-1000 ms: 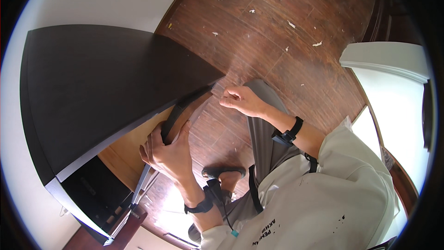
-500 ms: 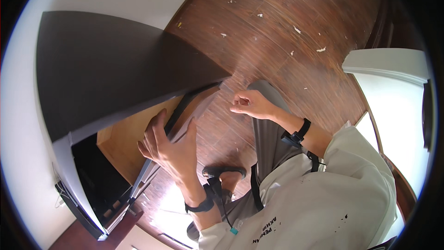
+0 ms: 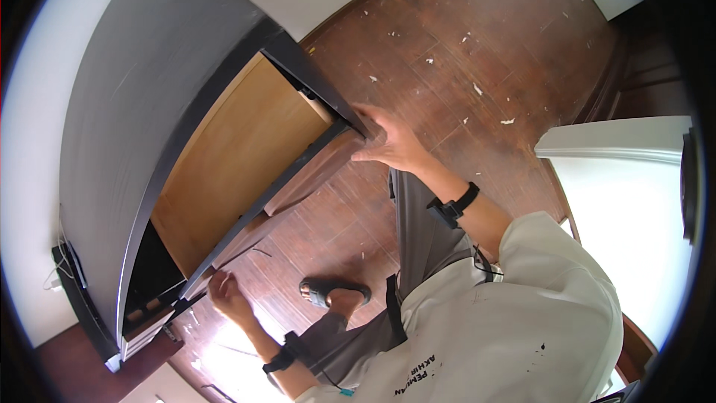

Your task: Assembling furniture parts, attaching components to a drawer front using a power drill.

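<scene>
A dark grey cabinet (image 3: 160, 52) stands at my left. Its drawer (image 3: 242, 149) is pulled out, showing a bare light-wood bottom inside a dark rim. My right hand (image 3: 388, 142) grips the drawer's far right corner, thumb on the near side and fingers round the other. At the near left end, my left hand (image 3: 230, 298) has its fingers curled against the lower end of the drawer front (image 3: 309, 172); part of the fingertips is hard to make out. Both wrists wear black bands.
Pale scraps (image 3: 477, 89) are scattered over the brown plank floor (image 3: 425, 22). My sandalled foot (image 3: 335, 292) is below the drawer. A white ledge (image 3: 611, 142) stands at the right, a dark power strip (image 3: 82, 306) with cables by the wall at left.
Both hands were apart from the drawer; the right has moved up to its far corner, the left down to its near end. More of the drawer's inside shows, and the view has shifted.
</scene>
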Tool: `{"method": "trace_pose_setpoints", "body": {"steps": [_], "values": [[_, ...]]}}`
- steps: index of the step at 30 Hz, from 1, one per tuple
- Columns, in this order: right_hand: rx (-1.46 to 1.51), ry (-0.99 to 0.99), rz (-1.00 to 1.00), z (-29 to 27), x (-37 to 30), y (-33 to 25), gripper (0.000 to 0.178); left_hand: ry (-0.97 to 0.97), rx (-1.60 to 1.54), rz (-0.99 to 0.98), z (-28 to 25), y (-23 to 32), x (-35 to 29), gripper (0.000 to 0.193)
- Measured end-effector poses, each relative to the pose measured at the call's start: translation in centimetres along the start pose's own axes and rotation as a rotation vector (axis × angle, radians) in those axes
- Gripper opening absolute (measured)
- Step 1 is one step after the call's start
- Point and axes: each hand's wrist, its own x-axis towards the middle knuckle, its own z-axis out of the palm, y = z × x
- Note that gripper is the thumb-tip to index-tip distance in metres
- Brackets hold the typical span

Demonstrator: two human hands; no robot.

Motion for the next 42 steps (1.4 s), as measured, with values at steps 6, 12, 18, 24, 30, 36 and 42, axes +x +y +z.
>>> {"method": "trace_pose_setpoints", "body": {"steps": [6, 12, 18, 24, 30, 36, 42], "values": [[0.017, 0.002, 0.185, 0.5, 0.4, -0.8, 0.069, 0.194, -0.013, -0.499, -7.3, -10.2, 3.1, 0.053], [-0.014, 0.061, 0.13, 0.9, -0.1, -1.0, 0.056, 0.102, -0.223, -0.471, -8.6, -11.3, 4.4, 0.068], [-0.069, 0.046, 0.24, 1.0, -1.0, 1.0, 0.041, 0.056, -0.373, -0.497, -9.3, -12.7, 4.4, 0.059], [0.06, -0.175, 0.209, 0.4, -0.1, 1.6, 0.038, -0.207, -0.32, -0.1, -10.9, -14.2, 5.8, 0.04], [-0.316, -0.229, 0.215, -1.2, 1.1, 0.8, 0.037, -0.075, -0.106, -0.042, -11.1, -15.7, 7.9, 0.042], [-0.267, -0.172, 0.19, -0.2, 0.5, -0.6, 0.03, -0.085, -0.153, -0.064, -11.5, -16.3, 8.7, 0.045], [-0.499, -0.145, 0.227, 0.2, 0.3, -1.5, 0.035, -0.132, -0.109, -0.076, -11.8, -16.0, 9.1, 0.05]]}}
